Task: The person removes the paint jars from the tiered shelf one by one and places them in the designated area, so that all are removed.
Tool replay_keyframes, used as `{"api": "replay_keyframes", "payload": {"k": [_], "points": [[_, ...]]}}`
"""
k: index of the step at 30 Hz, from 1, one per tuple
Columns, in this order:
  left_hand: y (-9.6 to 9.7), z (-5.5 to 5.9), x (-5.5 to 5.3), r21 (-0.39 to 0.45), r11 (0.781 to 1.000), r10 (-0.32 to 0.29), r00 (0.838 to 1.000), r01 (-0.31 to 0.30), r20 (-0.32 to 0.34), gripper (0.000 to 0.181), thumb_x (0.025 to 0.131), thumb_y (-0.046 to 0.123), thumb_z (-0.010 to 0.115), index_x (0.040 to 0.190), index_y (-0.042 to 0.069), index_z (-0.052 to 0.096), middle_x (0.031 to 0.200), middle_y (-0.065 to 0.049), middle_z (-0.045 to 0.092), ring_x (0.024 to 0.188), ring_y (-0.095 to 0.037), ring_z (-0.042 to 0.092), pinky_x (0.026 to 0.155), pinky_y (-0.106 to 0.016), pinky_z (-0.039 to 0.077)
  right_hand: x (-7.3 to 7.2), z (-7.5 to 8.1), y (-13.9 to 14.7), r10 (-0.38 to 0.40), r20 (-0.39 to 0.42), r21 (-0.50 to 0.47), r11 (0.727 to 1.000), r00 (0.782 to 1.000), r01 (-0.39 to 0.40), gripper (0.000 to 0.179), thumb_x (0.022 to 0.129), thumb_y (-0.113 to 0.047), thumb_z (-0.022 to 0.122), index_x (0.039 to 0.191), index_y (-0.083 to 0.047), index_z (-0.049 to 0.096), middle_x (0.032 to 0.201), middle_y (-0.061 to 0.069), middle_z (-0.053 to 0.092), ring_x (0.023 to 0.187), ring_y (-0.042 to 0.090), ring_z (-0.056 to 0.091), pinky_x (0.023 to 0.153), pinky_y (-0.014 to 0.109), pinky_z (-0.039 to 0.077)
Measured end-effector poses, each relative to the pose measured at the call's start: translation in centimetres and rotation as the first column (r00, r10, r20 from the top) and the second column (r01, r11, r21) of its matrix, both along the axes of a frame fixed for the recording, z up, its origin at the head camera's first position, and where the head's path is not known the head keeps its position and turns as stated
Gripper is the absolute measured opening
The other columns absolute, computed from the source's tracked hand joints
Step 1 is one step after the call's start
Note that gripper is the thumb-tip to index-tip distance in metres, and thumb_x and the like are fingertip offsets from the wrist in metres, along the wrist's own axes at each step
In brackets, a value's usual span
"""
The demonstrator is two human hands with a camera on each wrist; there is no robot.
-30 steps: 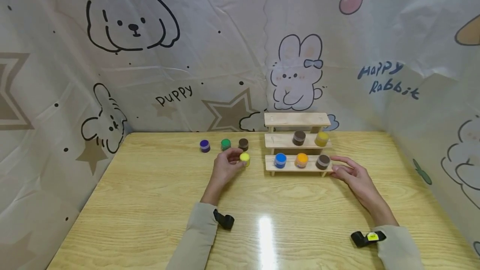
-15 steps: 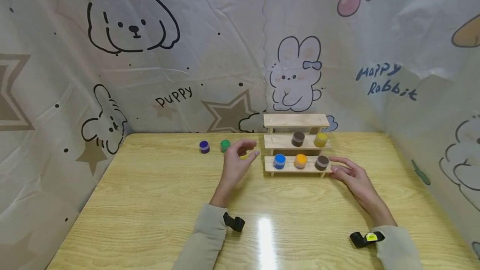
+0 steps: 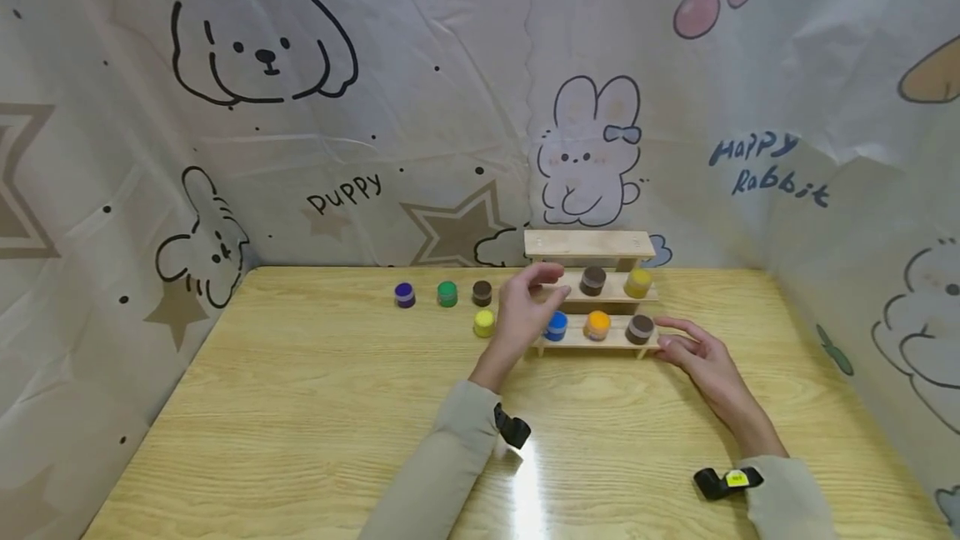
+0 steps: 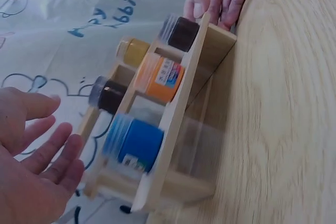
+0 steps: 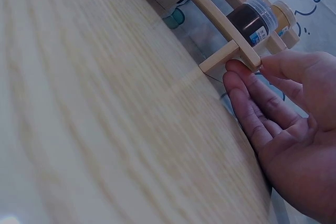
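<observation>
A three-tier wooden display rack (image 3: 588, 242) stands at the back right of the table. Its lowest shelf bears a blue paint jar (image 3: 556, 326), an orange paint jar (image 3: 597, 324) and a dark brown paint jar (image 3: 640, 328). On the middle shelf are another dark brown jar (image 3: 592, 280) and an ochre-yellow jar (image 3: 638, 282). My left hand (image 3: 525, 307) hovers at the rack's left end, fingers spread and holding nothing; the left wrist view shows it apart from the blue jar (image 4: 139, 145). My right hand (image 5: 294, 124) pinches the right end of the lowest shelf.
Left of the rack, a bright yellow jar (image 3: 483, 323), a dark brown jar (image 3: 482, 292), a green jar (image 3: 447, 293) and a purple jar (image 3: 405, 295) stand on the wooden table (image 3: 300, 407). A printed curtain (image 3: 450, 123) hangs behind the table.
My left hand has released the bright yellow jar, leaving it on the table, and moved right to the rack's left end. The right hand stays at the rack.
</observation>
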State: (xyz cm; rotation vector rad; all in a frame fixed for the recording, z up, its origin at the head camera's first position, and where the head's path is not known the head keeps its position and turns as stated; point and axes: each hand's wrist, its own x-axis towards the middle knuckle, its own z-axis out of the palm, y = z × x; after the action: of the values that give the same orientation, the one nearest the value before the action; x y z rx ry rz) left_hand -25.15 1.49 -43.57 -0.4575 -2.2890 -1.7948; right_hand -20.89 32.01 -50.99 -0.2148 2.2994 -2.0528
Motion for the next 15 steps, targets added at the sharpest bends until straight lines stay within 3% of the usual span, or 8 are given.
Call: {"api": "replay_keyframes", "payload": {"k": [8, 15], "points": [[2.0, 0.0, -0.7, -0.022, 1.000, -0.016, 0.998, 0.017, 0.069, 0.033, 0.093, 0.009, 0.077, 0.125, 0.003, 0.070, 0.125, -0.009, 0.070, 0.119, -0.026, 0.065, 0.100, -0.029, 0.053, 0.0, -0.2, -0.2, 0.005, 0.005, 0.000, 1.000, 1.000, -0.005, 0.046, 0.105, -0.018, 0.060, 0.144, 0.005, 0.049, 0.114, -0.010, 0.074, 0.101, 0.009, 0.071, 0.087, 0.024, 0.058], [3.4, 0.5, -1.6, -0.186, 0.982, 0.002, 0.999, 0.007, 0.047, 0.040, 0.090, 0.017, 0.082, 0.127, 0.007, 0.070, 0.125, -0.007, 0.071, 0.115, -0.022, 0.066, 0.099, -0.027, 0.052, 0.0, 0.1, 0.0, 0.000, 0.000, 0.003, 1.000, 1.000, 0.000, 0.047, 0.105, -0.018, 0.061, 0.144, 0.006, 0.049, 0.115, -0.011, 0.072, 0.102, 0.006, 0.070, 0.087, 0.023, 0.058]]}}
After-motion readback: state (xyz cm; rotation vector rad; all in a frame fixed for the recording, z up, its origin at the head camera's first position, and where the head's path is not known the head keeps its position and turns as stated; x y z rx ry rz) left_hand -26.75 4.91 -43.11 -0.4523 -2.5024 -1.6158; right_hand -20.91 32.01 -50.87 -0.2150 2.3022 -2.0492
